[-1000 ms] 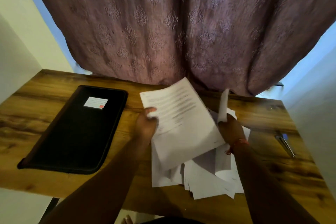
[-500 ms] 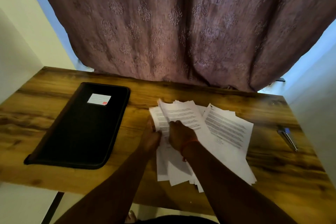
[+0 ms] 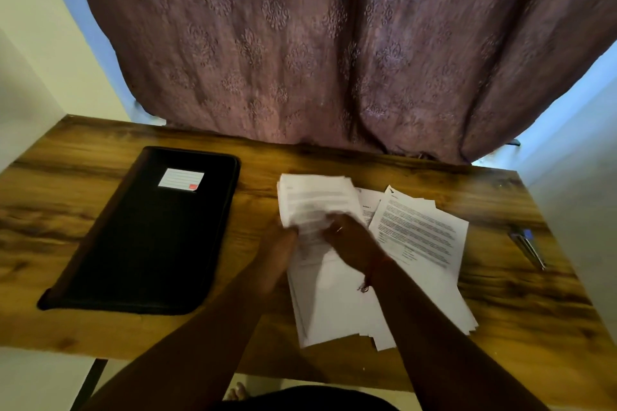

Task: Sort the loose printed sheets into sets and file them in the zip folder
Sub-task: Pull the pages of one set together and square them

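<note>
— Wooden table [image 3: 100,157] fills the lower frame; where is the folder?
— The black zip folder [image 3: 143,237] lies closed at left. The printed sheets [image 3: 417,233] spread at centre-right, under both hands.
— And the fingers?
— Left hand [image 3: 280,253] and right hand [image 3: 350,243] pinch the top sheets, though blurred.

Matt white paper sheets [image 3: 417,230], grained wood table [image 3: 100,143], matt black folder [image 3: 150,243].

Wooden bench [image 3: 100,210], dark grain streaks. Purple patterned curtain [image 3: 334,43] hanging behind its far edge. Pen [image 3: 527,245], lying near the right edge.
</note>
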The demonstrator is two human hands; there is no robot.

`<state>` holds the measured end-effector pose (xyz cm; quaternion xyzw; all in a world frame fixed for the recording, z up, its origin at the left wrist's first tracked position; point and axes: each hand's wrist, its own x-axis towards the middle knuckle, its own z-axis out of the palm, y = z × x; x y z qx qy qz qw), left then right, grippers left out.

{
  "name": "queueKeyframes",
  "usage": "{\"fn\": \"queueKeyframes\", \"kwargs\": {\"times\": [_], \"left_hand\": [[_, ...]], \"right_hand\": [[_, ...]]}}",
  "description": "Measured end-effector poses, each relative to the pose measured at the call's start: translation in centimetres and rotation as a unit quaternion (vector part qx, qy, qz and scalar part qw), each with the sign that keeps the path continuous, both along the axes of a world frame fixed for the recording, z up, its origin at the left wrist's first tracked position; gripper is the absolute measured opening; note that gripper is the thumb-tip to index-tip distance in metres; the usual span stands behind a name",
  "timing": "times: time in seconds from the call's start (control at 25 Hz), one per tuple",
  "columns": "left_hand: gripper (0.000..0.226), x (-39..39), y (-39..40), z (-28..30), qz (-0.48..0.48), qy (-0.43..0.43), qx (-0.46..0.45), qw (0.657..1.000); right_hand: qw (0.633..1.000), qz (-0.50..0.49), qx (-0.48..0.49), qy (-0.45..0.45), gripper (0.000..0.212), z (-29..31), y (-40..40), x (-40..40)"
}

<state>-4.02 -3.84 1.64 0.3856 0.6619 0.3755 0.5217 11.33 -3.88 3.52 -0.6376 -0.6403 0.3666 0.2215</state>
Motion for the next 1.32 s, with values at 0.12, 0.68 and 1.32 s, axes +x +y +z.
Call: {"fn": "queueKeyframes", "kwargs": {"times": [0.12, 0.68, 1.32], "left_hand": [[0.027, -0.7, 0.4, 3.1, -0.025, -0.110, 0.089, 0.990], [0.020, -4.7, 1.2, 9.0, 0.136, -0.052, 0.260, 0.955], [0.029, -11.5, 1.5, 8.3, 0.069, -0.068, 0.228, 0.969]], "right_hand": [[0.969, -0.221, 0.111, 0.013, 0.059, 1.1, 1.6, 5.6], [0.872, -0.172, 0.064, 0.454, 0.018, 5.9, 2.2, -5.1], [0.871, -0.240, 0.103, 0.415, 0.036, 2.8, 1.4, -11.6]]}}
